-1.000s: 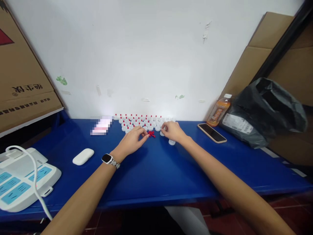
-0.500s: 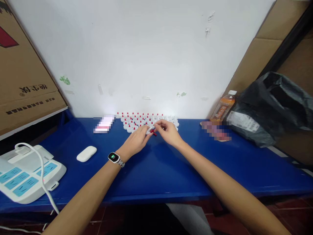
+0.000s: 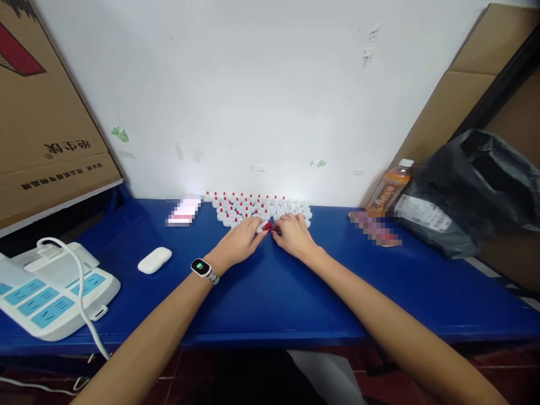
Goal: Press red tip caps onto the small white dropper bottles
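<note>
My left hand point(image 3: 239, 243) is closed around a white plastic cap point(image 3: 262, 227), holding it tilted just above the table. A small heap of red tips point(image 3: 269, 226) lies by its fingertips. My right hand point(image 3: 294, 236) has its fingers curled and pressed together against the right side of that heap; whatever lies between thumb and finger is too small to make out. Behind both hands stand rows of white caps with red tips point(image 3: 228, 215) on top. Plain white caps point(image 3: 301, 207) are grouped at the right end of the rows, partly covered by my right hand.
On the left of the blue table point(image 3: 270, 304) are a white power strip point(image 3: 63, 304) with a cable, a white earbud case point(image 3: 154, 260) and a blurred phone-like item point(image 3: 184, 211). To the right are a drink bottle point(image 3: 388, 188), another blurred object point(image 3: 375, 227) and a black plastic bag point(image 3: 459, 191).
My right hand has moved from the white cap down to the red tips, its fingers now curled more. The left hand keeps the cap. The whole view has shifted slightly.
</note>
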Demonstrator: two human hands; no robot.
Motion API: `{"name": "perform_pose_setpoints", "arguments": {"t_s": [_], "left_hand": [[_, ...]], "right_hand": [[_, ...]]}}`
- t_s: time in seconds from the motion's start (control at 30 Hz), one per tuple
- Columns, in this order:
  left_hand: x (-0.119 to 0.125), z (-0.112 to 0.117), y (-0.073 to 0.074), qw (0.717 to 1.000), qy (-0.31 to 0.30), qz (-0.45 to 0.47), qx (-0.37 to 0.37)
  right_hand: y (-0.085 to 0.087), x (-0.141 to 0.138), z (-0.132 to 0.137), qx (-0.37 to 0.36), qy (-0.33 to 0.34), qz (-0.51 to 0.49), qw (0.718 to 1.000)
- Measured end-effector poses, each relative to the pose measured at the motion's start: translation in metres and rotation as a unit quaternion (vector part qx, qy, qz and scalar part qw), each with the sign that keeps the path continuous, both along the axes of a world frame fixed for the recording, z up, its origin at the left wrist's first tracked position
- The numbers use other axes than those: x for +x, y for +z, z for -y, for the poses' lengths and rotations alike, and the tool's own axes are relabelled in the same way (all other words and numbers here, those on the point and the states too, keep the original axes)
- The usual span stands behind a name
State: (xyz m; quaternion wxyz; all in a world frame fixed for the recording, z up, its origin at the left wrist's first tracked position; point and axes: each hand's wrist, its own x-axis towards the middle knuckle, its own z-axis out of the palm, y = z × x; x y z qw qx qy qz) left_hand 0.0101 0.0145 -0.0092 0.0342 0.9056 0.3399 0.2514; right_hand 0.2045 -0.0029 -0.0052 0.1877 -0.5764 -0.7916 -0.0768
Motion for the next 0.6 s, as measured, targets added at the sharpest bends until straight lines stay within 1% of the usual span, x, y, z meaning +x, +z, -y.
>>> {"name": "perform_pose_setpoints", "arguments": {"t_s": [0.07,0.13,0.2,0.27,0.4,0.47,0.57,0.6], "left_hand": [[-0.001,-0.001,0.000,1.000,0.001,0.005,0.001],[-0.001,-0.001,0.000,1.000,0.001,0.007,-0.004],[-0.001,-0.001,0.001,1.000,-0.001,0.007,-0.008],[-0.001,0.000,0.001,1.000,-0.006,0.008,-0.007],[0.001,0.002,0.001,1.000,-0.013,0.011,-0.007],[0.003,0.003,0.001,1.000,-0.016,0.009,-0.014],[0.005,0.005,0.003,1.000,-0.013,0.008,-0.019],[0.005,0.006,0.003,1.000,-0.012,0.011,-0.019]], "right_hand": [[0.000,0.004,0.001,0.011,0.000,-0.046,0.999],[0.000,0.007,0.002,0.004,0.006,-0.142,0.990],[-0.001,0.009,0.003,-0.015,0.020,-0.263,0.965],[-0.003,0.009,0.003,-0.018,0.036,-0.355,0.934],[-0.004,0.004,0.004,0.015,0.059,-0.435,0.898],[-0.005,0.000,0.004,0.010,0.067,-0.481,0.874],[-0.008,-0.007,0.005,-0.013,0.084,-0.553,0.829],[-0.008,-0.009,0.005,-0.013,0.084,-0.566,0.820]]}}
